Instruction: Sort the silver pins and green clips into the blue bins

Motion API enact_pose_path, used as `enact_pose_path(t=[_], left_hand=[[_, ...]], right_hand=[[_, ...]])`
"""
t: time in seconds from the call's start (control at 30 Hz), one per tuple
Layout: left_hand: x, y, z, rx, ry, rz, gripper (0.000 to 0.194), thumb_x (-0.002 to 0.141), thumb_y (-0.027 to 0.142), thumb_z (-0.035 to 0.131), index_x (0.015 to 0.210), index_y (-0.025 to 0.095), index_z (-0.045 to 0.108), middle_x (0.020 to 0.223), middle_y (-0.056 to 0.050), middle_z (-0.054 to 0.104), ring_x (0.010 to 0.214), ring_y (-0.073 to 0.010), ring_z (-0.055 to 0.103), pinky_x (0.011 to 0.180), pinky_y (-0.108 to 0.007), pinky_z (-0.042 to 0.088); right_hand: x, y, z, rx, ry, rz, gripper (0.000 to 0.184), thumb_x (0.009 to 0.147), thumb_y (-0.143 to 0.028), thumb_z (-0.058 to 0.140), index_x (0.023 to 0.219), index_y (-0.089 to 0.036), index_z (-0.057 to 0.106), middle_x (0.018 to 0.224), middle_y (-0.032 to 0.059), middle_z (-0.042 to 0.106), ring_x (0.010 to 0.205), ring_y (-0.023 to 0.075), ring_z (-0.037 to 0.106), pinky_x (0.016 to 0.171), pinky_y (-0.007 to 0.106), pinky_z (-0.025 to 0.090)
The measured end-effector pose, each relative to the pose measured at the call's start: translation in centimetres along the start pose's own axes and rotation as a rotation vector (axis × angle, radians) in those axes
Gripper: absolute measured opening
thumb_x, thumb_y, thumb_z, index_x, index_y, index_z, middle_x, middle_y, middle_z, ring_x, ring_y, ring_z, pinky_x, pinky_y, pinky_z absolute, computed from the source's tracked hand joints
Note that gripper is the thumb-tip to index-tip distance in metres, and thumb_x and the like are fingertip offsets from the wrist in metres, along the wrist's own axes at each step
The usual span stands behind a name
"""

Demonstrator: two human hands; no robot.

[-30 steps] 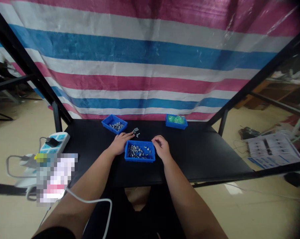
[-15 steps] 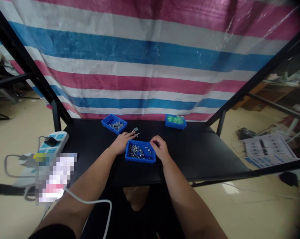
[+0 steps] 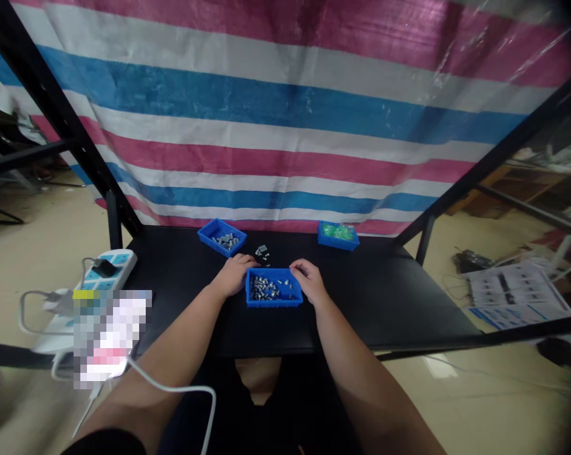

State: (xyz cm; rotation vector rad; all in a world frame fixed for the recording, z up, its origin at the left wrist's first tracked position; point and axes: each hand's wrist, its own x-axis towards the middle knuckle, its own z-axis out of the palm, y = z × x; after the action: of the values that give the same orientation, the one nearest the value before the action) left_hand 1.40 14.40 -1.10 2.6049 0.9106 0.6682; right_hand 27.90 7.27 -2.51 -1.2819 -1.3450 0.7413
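Note:
A shallow blue bin (image 3: 274,304) of small metal screws (image 3: 265,289) stands before me on the black table. My left hand (image 3: 234,275) is at its far left corner, fingers bent over behind the rim and thumb side against the wall. At the far right corner, the thumb and fingers of my right hand (image 3: 310,282) close on the rim; its inner fingers are partly hidden. Just beyond the bin lie a small grey metal piece (image 3: 262,249) and several loose screws (image 3: 266,256).
A blue bin of grey metal cylinders (image 3: 217,242) stands at the back left, another with green-and-clear plastic packets (image 3: 338,234) at the back right. A white power strip (image 3: 124,268) and a white cable (image 3: 171,386) are on my left. Striped sheeting (image 3: 285,126) hangs behind the table (image 3: 389,297).
My left hand has drawn back from the loose metal parts to the bin's left corner. The right hand stays at the right corner. The view has shifted slightly.

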Motion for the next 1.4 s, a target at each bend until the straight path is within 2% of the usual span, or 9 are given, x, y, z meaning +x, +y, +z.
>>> enact_pose_path(t=[0.13, 0.33, 0.57, 0.7, 0.83, 1.03, 1.13, 1.3, 1.4], left_hand=[[-0.5, -0.4, 0.3, -0.042, 0.054, 0.011, 0.030, 0.093, 0.017, 0.050, 0.112, 0.024, 0.073, 0.108, -0.009, 0.068, 0.098, -0.0222, 0.059, 0.094, -0.037, 0.047], [-2.2, 0.2, -0.2, -0.053, 0.136, -0.113, 0.027, 0.095, 0.016, 0.045, 0.097, 0.019, 0.073, 0.096, -0.010, 0.066, 0.091, -0.0217, 0.062, 0.087, -0.035, 0.052], [-2.4, 1.6, -1.1, -0.228, 0.405, -0.233, 0.019, 0.097, 0.027, 0.050, 0.097, 0.020, 0.067, 0.099, -0.007, 0.066, 0.087, -0.0192, 0.065, 0.081, -0.033, 0.054], [-2.1, 2.8, -1.1, -0.442, 0.509, -0.210, 0.018, 0.098, 0.032, 0.049, 0.099, 0.020, 0.062, 0.098, -0.007, 0.065, 0.076, -0.0158, 0.065, 0.072, -0.030, 0.056], [-2.1, 3.8, -1.4, -0.421, 0.490, -0.100, 0.015, 0.096, 0.031, 0.054, 0.094, 0.020, 0.064, 0.100, -0.009, 0.067, 0.089, -0.0190, 0.066, 0.085, -0.034, 0.055], [-1.9, 4.1, -1.9, -0.400, 0.260, -0.052, 0.016, 0.094, 0.033, 0.059, 0.094, 0.020, 0.068, 0.097, -0.010, 0.070, 0.096, -0.0219, 0.065, 0.091, -0.038, 0.053], [-1.8, 3.8, -1.8, -0.407, 0.246, -0.052, 0.017, 0.093, 0.033, 0.059, 0.094, 0.020, 0.069, 0.099, -0.011, 0.070, 0.100, -0.0232, 0.064, 0.094, -0.040, 0.051], [-1.7, 3.3, -1.7, -0.437, 0.270, -0.059, 0.014, 0.093, 0.031, 0.058, 0.092, 0.020, 0.067, 0.100, -0.009, 0.069, 0.098, -0.0216, 0.064, 0.093, -0.037, 0.051], [-1.7, 3.0, -1.6, -0.430, 0.281, -0.079, 0.014, 0.093, 0.031, 0.058, 0.094, 0.020, 0.066, 0.100, -0.009, 0.068, 0.096, -0.0205, 0.064, 0.092, -0.035, 0.050]], right_hand=[[1.3, 0.7, 0.1, 0.022, -0.003, 0.025, 0.015, 0.080, -0.035, 0.066, 0.083, -0.021, 0.068, 0.082, 0.0021, 0.067, 0.077, 0.0185, 0.063, 0.073, 0.031, 0.051], [5.7, 2.3, 0.7, 0.156, -0.038, 0.116, 0.028, 0.075, -0.042, 0.068, 0.090, -0.019, 0.073, 0.081, 0.0029, 0.069, 0.066, 0.0146, 0.060, 0.064, 0.029, 0.051], [8.9, 2.9, 2.0, -0.087, -0.298, -0.074, 0.028, 0.074, -0.043, 0.073, 0.092, -0.022, 0.079, 0.086, 0.0034, 0.070, 0.067, 0.0132, 0.058, 0.065, 0.028, 0.048], [9.7, 3.3, 2.0, -0.160, -0.412, -0.063, 0.033, 0.075, -0.041, 0.073, 0.103, -0.024, 0.079, 0.083, 0.0013, 0.068, 0.059, 0.0099, 0.051, 0.058, 0.025, 0.044], [10.2, 3.4, 2.1, -0.223, -0.420, -0.100, 0.032, 0.074, -0.039, 0.077, 0.103, -0.027, 0.079, 0.082, -0.0006, 0.066, 0.054, 0.0078, 0.046, 0.054, 0.023, 0.040], [10.3, 3.4, 2.9, -0.376, -0.390, -0.193, 0.021, 0.073, -0.027, 0.078, 0.094, -0.029, 0.081, 0.077, -0.0019, 0.065, 0.053, 0.0075, 0.046, 0.052, 0.022, 0.037], [10.2, 3.9, 2.9, -0.403, -0.347, -0.203, 0.018, 0.073, -0.026, 0.076, 0.090, -0.028, 0.080, 0.077, -0.0018, 0.066, 0.052, 0.0073, 0.047, 0.054, 0.022, 0.039], [9.3, 4.5, 2.7, -0.264, -0.229, -0.172, 0.017, 0.077, -0.033, 0.072, 0.090, -0.025, 0.077, 0.081, 0.0009, 0.069, 0.059, 0.0104, 0.056, 0.058, 0.025, 0.045], [8.0, 4.0, 2.2, -0.082, -0.161, -0.064, 0.023, 0.080, -0.038, 0.069, 0.094, -0.022, 0.074, 0.082, 0.0033, 0.070, 0.069, 0.0152, 0.063, 0.062, 0.027, 0.049]])
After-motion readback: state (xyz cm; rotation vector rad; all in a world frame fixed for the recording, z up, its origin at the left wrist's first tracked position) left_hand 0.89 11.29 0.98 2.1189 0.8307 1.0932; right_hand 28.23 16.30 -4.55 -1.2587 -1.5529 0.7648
